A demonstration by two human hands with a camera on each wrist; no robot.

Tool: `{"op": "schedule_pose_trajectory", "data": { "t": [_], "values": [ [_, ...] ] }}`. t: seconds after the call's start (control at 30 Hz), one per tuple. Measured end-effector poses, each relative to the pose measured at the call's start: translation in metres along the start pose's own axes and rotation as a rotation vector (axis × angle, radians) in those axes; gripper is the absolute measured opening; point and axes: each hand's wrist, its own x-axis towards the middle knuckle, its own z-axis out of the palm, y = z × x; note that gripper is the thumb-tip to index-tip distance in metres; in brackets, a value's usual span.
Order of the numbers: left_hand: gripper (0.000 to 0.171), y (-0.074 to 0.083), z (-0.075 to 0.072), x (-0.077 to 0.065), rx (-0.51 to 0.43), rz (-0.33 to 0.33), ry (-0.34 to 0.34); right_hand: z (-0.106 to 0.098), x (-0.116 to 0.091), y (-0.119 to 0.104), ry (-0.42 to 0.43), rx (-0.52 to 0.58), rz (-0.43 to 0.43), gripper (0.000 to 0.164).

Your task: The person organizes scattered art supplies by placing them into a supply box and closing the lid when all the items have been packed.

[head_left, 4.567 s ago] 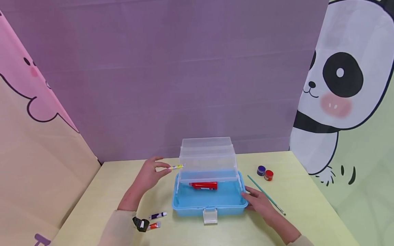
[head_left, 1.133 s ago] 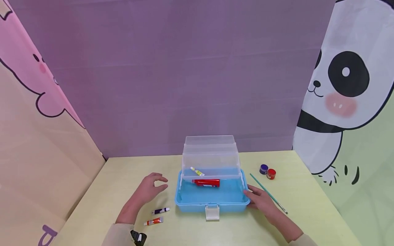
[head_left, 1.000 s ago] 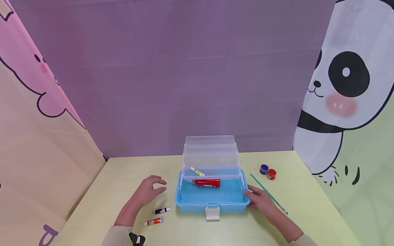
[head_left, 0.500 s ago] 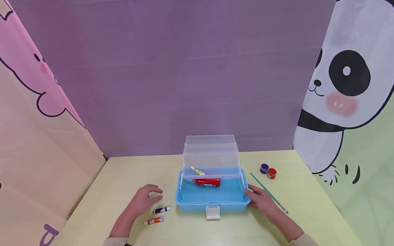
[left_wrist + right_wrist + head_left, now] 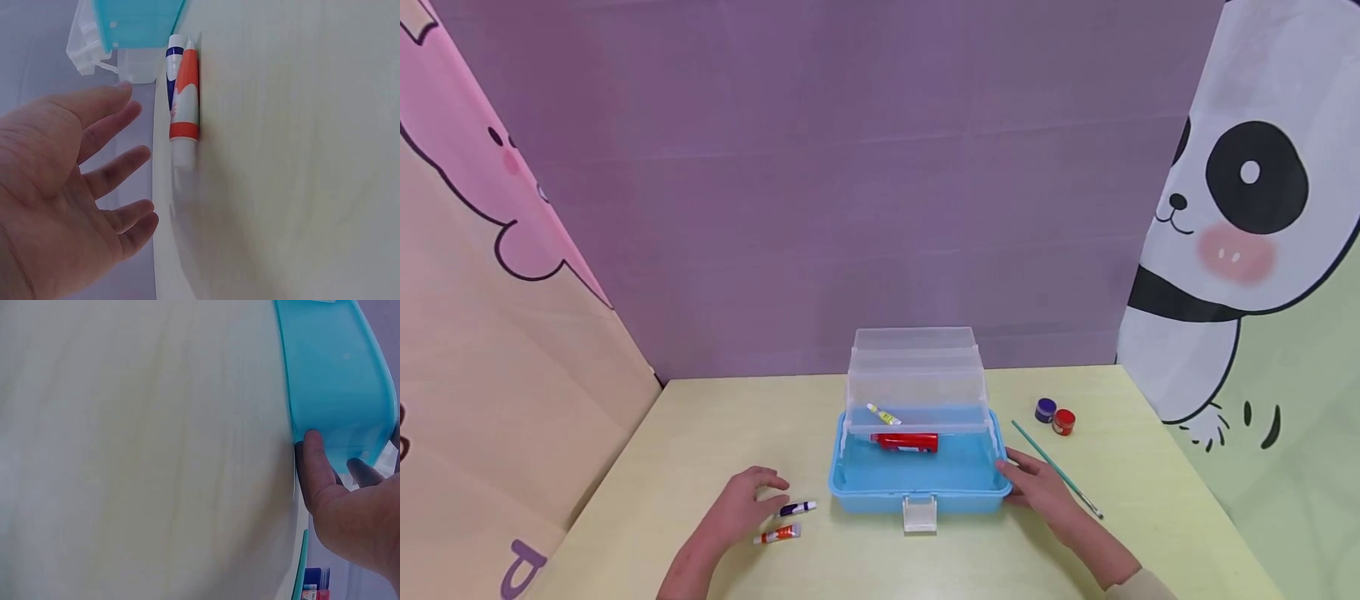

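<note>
My left hand (image 5: 741, 507) hovers beside the dark purple paint tube (image 5: 797, 507), fingers loosely bent and holding nothing. Just in front of that tube lies an orange paint tube (image 5: 778, 534); both appear side by side in the left wrist view, where the orange tube (image 5: 186, 100) partly covers the purple one. My right hand (image 5: 1043, 497) holds the right end of the light blue storage box (image 5: 951, 504), thumb at the rim and fingers on the outer wall. A red bottle-like tube (image 5: 906, 442) lies inside. A yellow paint tube (image 5: 884, 415) rests on the raised clear tray (image 5: 917, 387).
On the right of the table, a teal paintbrush (image 5: 1052, 462) lies slantwise near my right forearm. Behind it stand a dark blue paint pot (image 5: 1045, 410) and a red paint pot (image 5: 1063, 422). The box's clear latch (image 5: 919, 515) hangs at its front.
My left hand has let go of the yellow tube, left on the clear tray, and moved back toward the near left, down to the purple tube. My right hand stays at the box.
</note>
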Motion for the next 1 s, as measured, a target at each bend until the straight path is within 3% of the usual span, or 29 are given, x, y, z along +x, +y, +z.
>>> {"op": "schedule_pose_trajectory", "data": {
  "t": [0.47, 1.0],
  "values": [
    [0.009, -0.007, 0.007, -0.007, -0.014, -0.039, -0.005, 0.001, -0.001, -0.001, 0.007, 0.005, -0.007, 0.058],
    [0.015, -0.014, 0.013, -0.006, 0.149, 0.007, 0.041, 0.0, 0.0, 0.001, 0.004, 0.004, 0.004, 0.063]
  ]
}}
